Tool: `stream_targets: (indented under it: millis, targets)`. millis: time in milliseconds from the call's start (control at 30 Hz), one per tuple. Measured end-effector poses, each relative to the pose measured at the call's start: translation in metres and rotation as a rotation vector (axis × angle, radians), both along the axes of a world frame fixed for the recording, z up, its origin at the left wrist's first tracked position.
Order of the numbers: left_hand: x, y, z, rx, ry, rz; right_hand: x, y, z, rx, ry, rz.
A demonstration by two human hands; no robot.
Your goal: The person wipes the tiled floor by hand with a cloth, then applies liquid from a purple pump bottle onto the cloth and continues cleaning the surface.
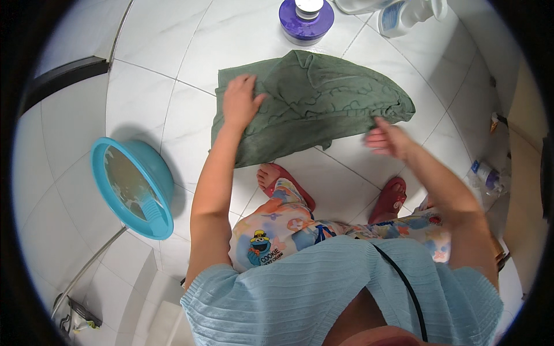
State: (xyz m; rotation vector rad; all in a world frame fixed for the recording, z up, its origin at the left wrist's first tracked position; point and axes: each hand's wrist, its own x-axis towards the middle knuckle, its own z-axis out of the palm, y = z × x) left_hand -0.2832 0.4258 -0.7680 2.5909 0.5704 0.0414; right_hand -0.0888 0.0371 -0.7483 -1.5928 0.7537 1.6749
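Observation:
A dark green cloth (311, 101), wrinkled and damp-looking, is spread on the white tiles in front of me. Its folds bunch up toward a narrow, rounded right end. My left hand (241, 101) rests on the cloth's left part, thumb spread away from the fingers. At the lower right edge, my right hand (387, 138) is slightly blurred, with the fingers apart and the thumb over the cloth's border. Whether that thumb presses on the fabric I cannot tell. Nothing is gripped in either hand.
A blue plastic basin (166, 173) of cloudy water, with a ribbed washboard part, stands left. Beyond the cloth are a purple-lidded tub (306, 26) and a white spray bottle (402, 19). A bottle in clear plastic (487, 175) lies right. My red slippers (298, 190) are below the cloth.

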Motion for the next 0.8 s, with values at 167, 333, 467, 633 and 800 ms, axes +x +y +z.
stream_targets:
  millis: [167, 333, 467, 633, 800]
  targets:
    - [0.049, -0.016, -0.006, -0.119, -0.213, -0.190, -0.103, 0.119, -0.020, -0.037, 0.037, -0.055]
    - [0.067, -0.026, 0.021, -0.675, -0.056, 0.316, -0.063, 0.117, -0.048, -0.080, 0.163, 0.069]
    - [0.041, 0.020, 0.004, -0.748, -0.002, 0.502, -0.067, 0.107, 0.004, 0.124, -0.125, -0.082]
    - [0.035, 0.028, 0.035, -1.000, 0.682, 0.139, -0.017, 0.019, 0.047, 0.329, -0.329, -0.537]
    - [0.009, 0.034, 0.070, -1.241, 0.205, 0.376, 0.044, 0.019, 0.149, 0.462, -0.362, -0.665]
